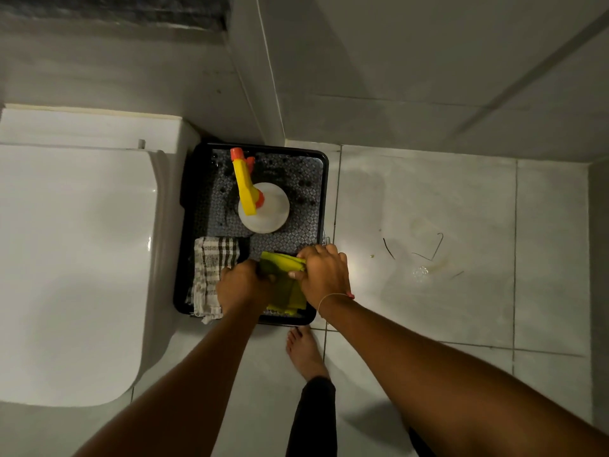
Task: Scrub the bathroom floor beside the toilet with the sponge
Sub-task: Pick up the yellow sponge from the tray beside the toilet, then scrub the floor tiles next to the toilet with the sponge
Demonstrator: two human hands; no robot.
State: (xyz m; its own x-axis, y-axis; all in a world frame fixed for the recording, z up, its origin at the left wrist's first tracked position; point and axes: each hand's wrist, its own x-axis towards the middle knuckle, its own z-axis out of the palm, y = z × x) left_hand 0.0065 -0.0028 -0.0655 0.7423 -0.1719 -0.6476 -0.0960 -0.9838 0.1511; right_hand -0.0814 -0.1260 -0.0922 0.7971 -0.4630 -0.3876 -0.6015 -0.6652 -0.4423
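Yellow-green and soft-looking, the sponge (pixel 286 285) is seen at the near right end of a black rectangular tray (pixel 324 179) w/ rounded corners, which sits on the floor just beside the toilet (pixel 75 258). The sponge is gripped from both sides: the left hand (pixel 242 286) is closed on its left edge, and the right hand (pixel 324 272) is curled over its upper right part, fingers pinched on a folded yellow layer; whether one piece or two are held cannot be told. The tray's inside is lined w/ a fine mosaic-like pattern, dotted w/ dark wet-looking spots. An upright spray bottle (pixel 263 207) is seen in it, w/ a round translucent white body, a yellow trigger head and an orange nozzle. A checked cloth (pixel 209 272), woven, white w/ dark stripes and a frayed hem, is laid in the near left part, touching the left hand. The toilet is glossy white, squarish w/ rounded corners, lid down. The floor (pixel 428 199) is laid in pale glossy tiles w/ thin grout lines; to the right of the tray, dark hair-like strands (pixel 431 252) and a faint stain are seen. A thin band (pixel 333 296) is worn on the right wrist. A bare foot (pixel 304 352) is planted just near of the tray. No legible writing is seen.
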